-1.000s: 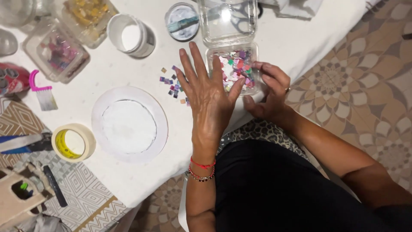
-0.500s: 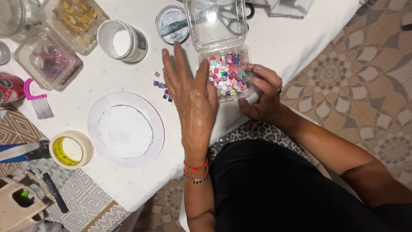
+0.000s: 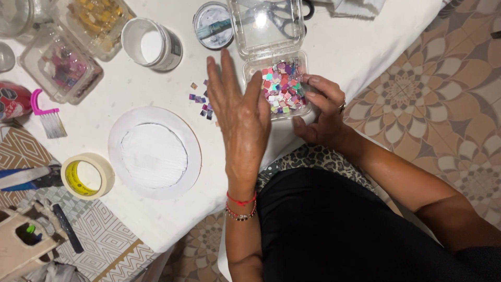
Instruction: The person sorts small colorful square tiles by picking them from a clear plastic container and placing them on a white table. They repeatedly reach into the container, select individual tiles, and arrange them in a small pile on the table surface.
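Upper centre of the frame: the right hand (image 3: 321, 112) is gripping the near edge of a clear plastic box (image 3: 282, 86) of small coloured tiles (image 3: 282, 89), its lid hinged open behind. The left hand (image 3: 240, 112) is lying flat, fingers spread, holding nothing, beside loose tiles (image 3: 201, 99) on the white table (image 3: 344, 47), right of a white disc (image 3: 154, 152).

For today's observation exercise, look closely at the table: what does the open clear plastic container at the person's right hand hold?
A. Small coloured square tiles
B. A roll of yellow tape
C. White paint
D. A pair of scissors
A: the clear container beside the right hand is filled with small pink, purple and teal square tiles, its hinged lid folded back.
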